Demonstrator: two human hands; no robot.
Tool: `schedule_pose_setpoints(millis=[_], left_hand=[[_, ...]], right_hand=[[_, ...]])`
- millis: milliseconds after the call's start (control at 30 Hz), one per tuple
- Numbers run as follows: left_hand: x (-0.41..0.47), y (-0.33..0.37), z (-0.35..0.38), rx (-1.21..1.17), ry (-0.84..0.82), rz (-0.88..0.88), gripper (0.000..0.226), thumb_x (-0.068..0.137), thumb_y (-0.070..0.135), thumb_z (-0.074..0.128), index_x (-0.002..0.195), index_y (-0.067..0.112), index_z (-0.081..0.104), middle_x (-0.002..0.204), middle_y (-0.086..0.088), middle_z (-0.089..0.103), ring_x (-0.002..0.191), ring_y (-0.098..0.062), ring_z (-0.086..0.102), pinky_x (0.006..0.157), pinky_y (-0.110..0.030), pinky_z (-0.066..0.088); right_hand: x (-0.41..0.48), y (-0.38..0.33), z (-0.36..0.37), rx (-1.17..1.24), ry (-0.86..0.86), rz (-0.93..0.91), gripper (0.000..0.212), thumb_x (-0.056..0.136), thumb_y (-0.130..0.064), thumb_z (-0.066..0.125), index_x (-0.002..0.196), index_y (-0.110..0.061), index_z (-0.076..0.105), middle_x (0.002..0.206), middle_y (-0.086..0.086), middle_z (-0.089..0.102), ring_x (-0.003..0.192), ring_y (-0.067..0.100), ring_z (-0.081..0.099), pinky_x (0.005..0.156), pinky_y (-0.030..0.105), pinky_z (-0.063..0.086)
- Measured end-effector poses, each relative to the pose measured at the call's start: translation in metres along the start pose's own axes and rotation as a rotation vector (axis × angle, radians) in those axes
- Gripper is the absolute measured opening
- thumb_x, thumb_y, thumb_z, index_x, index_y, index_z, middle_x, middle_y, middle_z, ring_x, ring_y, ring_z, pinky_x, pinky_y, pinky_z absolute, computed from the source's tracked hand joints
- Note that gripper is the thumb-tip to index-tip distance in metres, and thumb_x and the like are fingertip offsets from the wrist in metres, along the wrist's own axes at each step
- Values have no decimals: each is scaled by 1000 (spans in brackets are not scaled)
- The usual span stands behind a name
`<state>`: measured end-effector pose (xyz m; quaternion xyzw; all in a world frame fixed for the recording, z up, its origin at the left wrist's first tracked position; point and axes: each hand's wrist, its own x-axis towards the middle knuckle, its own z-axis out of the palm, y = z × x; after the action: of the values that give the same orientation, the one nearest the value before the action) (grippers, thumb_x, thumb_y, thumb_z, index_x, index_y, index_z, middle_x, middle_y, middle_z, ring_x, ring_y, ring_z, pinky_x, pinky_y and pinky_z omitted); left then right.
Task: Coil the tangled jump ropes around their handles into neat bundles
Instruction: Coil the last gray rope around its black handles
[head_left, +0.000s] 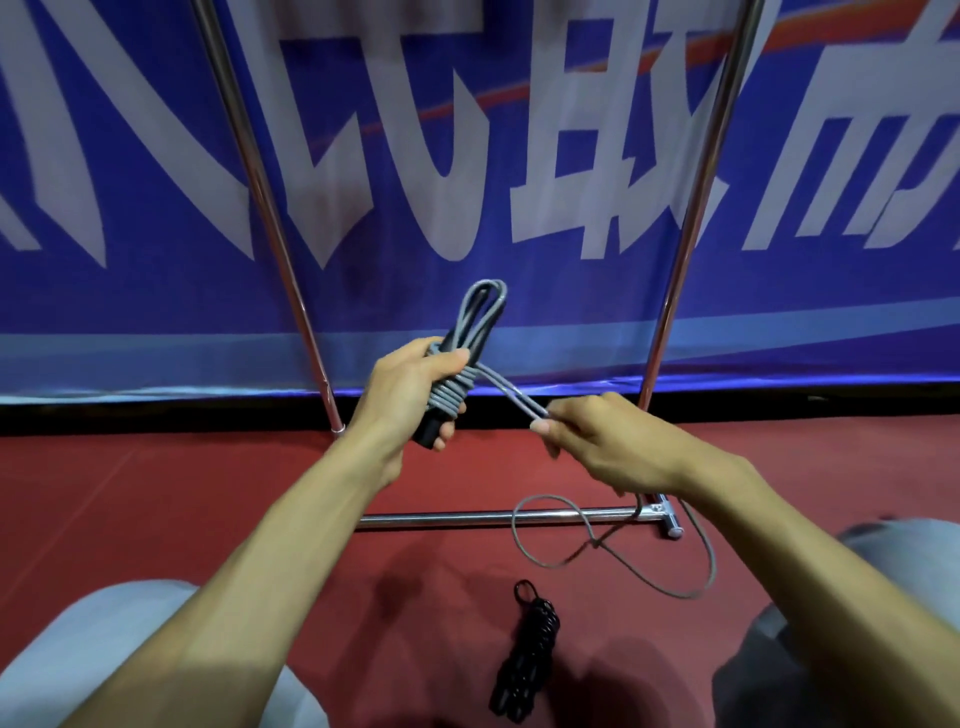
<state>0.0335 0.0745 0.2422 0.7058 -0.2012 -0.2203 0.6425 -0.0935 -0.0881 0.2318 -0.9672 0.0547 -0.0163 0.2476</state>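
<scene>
Above the red floor (156, 493), in front of a blue banner (519, 156) hung on a metal frame (467, 518), the left hand (410, 395) is closed round the grey jump rope (452, 395), thumb pressed over the wraps that bind its black handles (428, 434); a folded loop (483, 306) stands up out of the fist. From the wraps a doubled strand (511, 397) runs down and to the right into the right hand (597, 441), which pinches it between thumb and fingertips. The step in hand looks like winding that strand round the handles. To do it well, I would hold the strand taut between the two hands, lay each turn flat beside the one before instead of over it, and let the left thumb pin every new turn so nothing springs loose. The two cords of the strand should stay side by side, not crossed — a twist here would make a lumpy bundle. Enough tail should be saved to tuck through the loop at the top or under the last turn. On the floor below lies a black rope bundle (530, 649), already coiled, and nearer the frame's foot a loose grey rope (613, 556) sprawls in open curves — whether it belongs to the rope in hand I cannot tell.
</scene>
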Motion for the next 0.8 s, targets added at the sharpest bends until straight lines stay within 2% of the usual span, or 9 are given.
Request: schedule_pose_setpoints(millis=[67, 133, 200, 233, 333, 433, 567, 700, 800], left_hand=[[8, -6, -6, 131, 81, 70, 3, 91, 26, 63, 89, 24, 61, 66, -8, 58, 42, -22, 47, 44, -27, 40], [12, -11, -10, 360, 129, 154, 8, 90, 31, 64, 91, 31, 57, 68, -4, 61, 50, -24, 53, 53, -33, 47], [9, -14, -11, 584, 126, 204, 17, 88, 37, 66, 94, 32, 51, 69, 0, 60, 61, -24, 55, 63, -36, 46], [7, -16, -10, 687, 110, 216, 21, 87, 39, 66, 96, 32, 49, 71, 2, 58, 65, -23, 55, 64, -36, 43], [0, -19, -3, 948, 25, 252, 32, 85, 44, 66, 104, 36, 42, 85, 2, 57, 80, -27, 57, 69, -37, 43], [-7, -22, 10, 1144, -156, 334, 39, 86, 44, 65, 114, 42, 38, 98, 4, 50, 95, -29, 58, 76, -38, 43], [-12, -26, 23, 1235, -299, 364, 44, 86, 43, 60, 124, 46, 39, 95, 5, 42, 96, -27, 57, 78, -38, 44], [-16, -24, 30, 1207, -352, 378, 61, 71, 73, 59, 126, 49, 46, 93, 8, 51, 93, -20, 56, 82, -39, 48], [-24, -17, 37, 1171, -225, 485, 51, 72, 76, 56, 111, 44, 59, 89, 9, 63, 86, -16, 58, 75, -36, 48]], right_hand=[[-3, 3, -1, -45, -57, 5, 28, 100, -33, 44, 84, -16, 59, 56, -11, 46, 51, 0, 50, 52, 13, 36], [-6, 5, -1, -118, -74, -30, 23, 100, -28, 45, 92, -13, 61, 58, -16, 44, 55, -2, 50, 56, 13, 36], [-7, 3, 0, -215, -51, -94, 21, 100, -30, 43, 94, -19, 60, 67, -13, 51, 64, 8, 52, 66, 31, 45], [-8, 0, 0, -258, -33, -126, 20, 100, -32, 42, 95, -22, 58, 74, -10, 55, 72, 15, 55, 69, 38, 47], [-10, -9, -5, -309, 59, -202, 16, 100, -30, 41, 99, -26, 56, 93, -7, 61, 85, 19, 56, 69, 39, 45], [-9, -10, -11, -327, 183, -266, 13, 98, -30, 43, 100, -25, 56, 88, -9, 52, 84, 21, 55, 64, 39, 44], [-8, -2, -18, -270, 303, -237, 23, 98, -39, 42, 102, -24, 60, 94, -7, 56, 87, 23, 57, 66, 41, 48], [-6, 7, -20, -69, 396, -199, 22, 93, -40, 53, 94, -23, 67, 87, -6, 61, 83, 20, 59, 71, 45, 50], [-4, 9, -20, -5, 423, -138, 23, 92, -44, 51, 88, -26, 66, 74, -7, 59, 73, 18, 56, 69, 45, 49]])
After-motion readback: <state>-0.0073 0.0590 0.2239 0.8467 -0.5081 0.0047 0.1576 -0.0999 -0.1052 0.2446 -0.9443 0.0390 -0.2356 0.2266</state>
